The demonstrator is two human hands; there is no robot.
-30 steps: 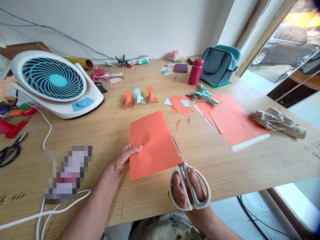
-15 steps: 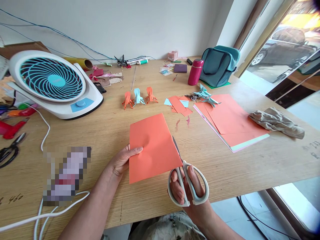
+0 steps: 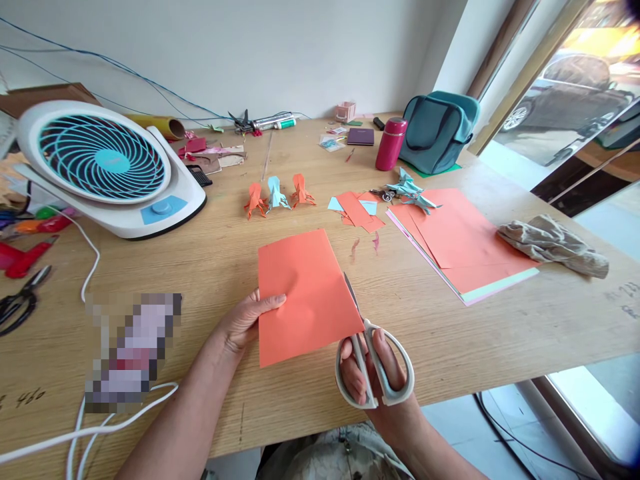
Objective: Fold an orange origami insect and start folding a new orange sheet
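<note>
My left hand (image 3: pixel 250 316) grips a sheet of orange paper (image 3: pixel 307 287) by its left edge, the thumb pressing on top and denting it. The other fingers are behind the sheet. In my right hand (image 3: pixel 373 373) is a pair of scissors (image 3: pixel 397 398) with white handles, fingers and thumb through the loops. One blade shows along the paper's right edge; the other is hidden by the sheet. Beyond the paper stand three folded paper figures, two orange and one light blue (image 3: pixel 275 193).
Orange sheets (image 3: pixel 473 230) and a crumpled cloth (image 3: pixel 554 245) lie at the right. Paper scraps (image 3: pixel 356 208), a pink bottle (image 3: pixel 391 145) and a teal bag (image 3: pixel 436 133) are farther back. A white fan (image 3: pixel 173 193) and black-handled scissors (image 3: pixel 20 303) are at the left.
The white scissors' handles have come slightly closer together and moved a little up and left. The paper is held almost unchanged in my left hand.
</note>
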